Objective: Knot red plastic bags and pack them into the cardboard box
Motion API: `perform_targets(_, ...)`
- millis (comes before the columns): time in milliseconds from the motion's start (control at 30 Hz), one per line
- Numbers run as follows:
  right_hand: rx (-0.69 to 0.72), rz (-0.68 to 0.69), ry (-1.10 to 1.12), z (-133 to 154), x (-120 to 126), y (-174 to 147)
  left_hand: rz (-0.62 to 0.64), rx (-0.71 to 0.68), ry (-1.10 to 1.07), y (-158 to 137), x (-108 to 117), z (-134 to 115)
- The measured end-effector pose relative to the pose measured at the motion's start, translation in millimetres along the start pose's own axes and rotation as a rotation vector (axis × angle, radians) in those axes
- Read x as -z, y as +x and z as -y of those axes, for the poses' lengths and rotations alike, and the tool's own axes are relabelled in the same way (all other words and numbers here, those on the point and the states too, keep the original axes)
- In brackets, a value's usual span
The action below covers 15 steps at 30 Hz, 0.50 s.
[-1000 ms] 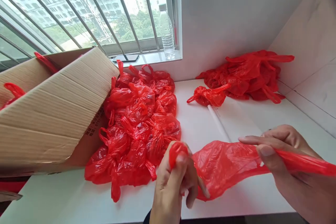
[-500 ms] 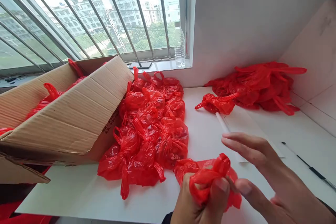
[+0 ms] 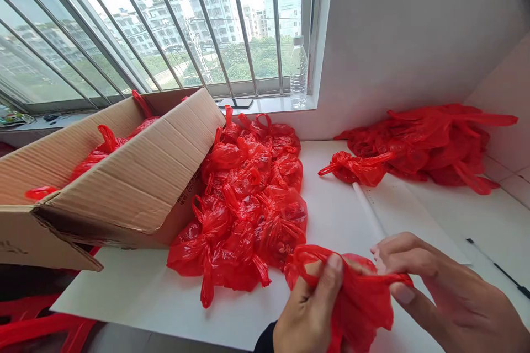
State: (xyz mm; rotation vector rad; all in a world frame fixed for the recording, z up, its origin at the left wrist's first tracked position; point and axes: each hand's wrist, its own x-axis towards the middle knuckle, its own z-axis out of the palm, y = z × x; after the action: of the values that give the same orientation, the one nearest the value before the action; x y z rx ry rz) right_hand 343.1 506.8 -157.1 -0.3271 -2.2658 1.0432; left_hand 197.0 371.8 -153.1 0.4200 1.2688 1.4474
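Left hand (image 3: 308,309) grips a crumpled red plastic bag (image 3: 360,303) low over the near edge of the white tabletop (image 3: 136,292). Right hand (image 3: 439,287) pinches the bag's twisted handle between thumb and fingers. A pile of knotted red bags (image 3: 248,198) lies just left, against an open cardboard box (image 3: 124,176).

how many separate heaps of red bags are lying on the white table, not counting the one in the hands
2. One heap of knotted bags lies beside the cardboard box; a looser heap lies in the far right corner, with one stray bag before it.
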Motion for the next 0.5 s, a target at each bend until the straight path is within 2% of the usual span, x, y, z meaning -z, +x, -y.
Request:
perform_targets(100, 0.078, -0.013, 0.039, 3, -1, -5, 0.136, -0.079, -0.121, 7, 5, -12)
perform_targets(200, 0.129, 0.003, 0.032, 6, -3, -6, 0.214, -0.237, -0.009, 5, 7, -20)
perform_targets(267, 0.142, 0.032, 0.007, 6, -4, -5, 0.209, -0.246, 0.095, 0, 6, -22)
perform_targets(400, 0.103, 0.090, -0.019, 3, -4, -8, 0.092, -0.186, 0.212, -5, 6, -21)
perform_targets(500, 0.062, 0.093, -0.008, 6, -3, -11, 0.106, -0.207, 0.220, -1, 5, -23)
